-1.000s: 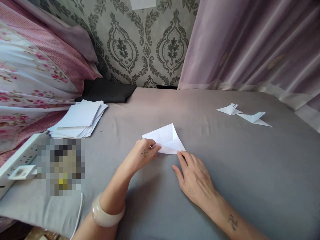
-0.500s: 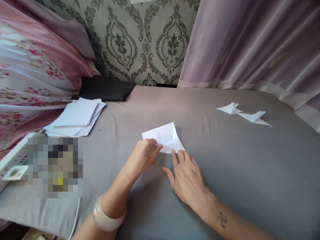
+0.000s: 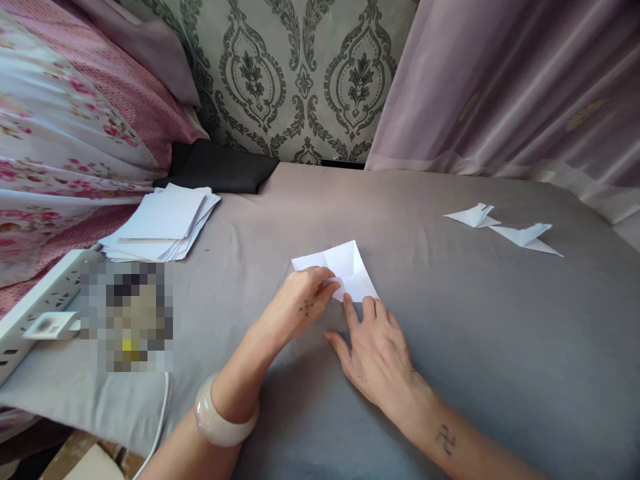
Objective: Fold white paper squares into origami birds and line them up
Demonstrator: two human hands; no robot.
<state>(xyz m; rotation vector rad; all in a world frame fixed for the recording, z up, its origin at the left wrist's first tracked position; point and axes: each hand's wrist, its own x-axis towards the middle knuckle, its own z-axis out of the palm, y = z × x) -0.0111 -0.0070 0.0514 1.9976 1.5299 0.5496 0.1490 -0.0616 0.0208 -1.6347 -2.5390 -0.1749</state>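
A creased white sheet of paper (image 3: 345, 259) lies on the grey cloth in front of me. My left hand (image 3: 306, 293), with a pale bangle on its wrist, pinches a folded flap of the sheet between thumb and fingers near the middle. Part of the sheet's left side is hidden under that hand. My right hand (image 3: 377, 340) lies palm down with fingers stretched, its fingertips touching the sheet's near right edge. Its thumb is spread out to the left on the cloth.
Two folded paper birds (image 3: 477, 215) lie at the right. A stack of white paper (image 3: 163, 212) is at the left beside a black folded item (image 3: 215, 167). A power strip (image 3: 47, 300) with a plugged-in charger (image 3: 53, 325) and a blurred-out patch are nearer. A cable (image 3: 164, 407) hangs over the edge.
My left hand has moved right and slightly up, drawing the flap toward the sheet's middle. The right hand stays nearly in place. The whole view has shifted a little.
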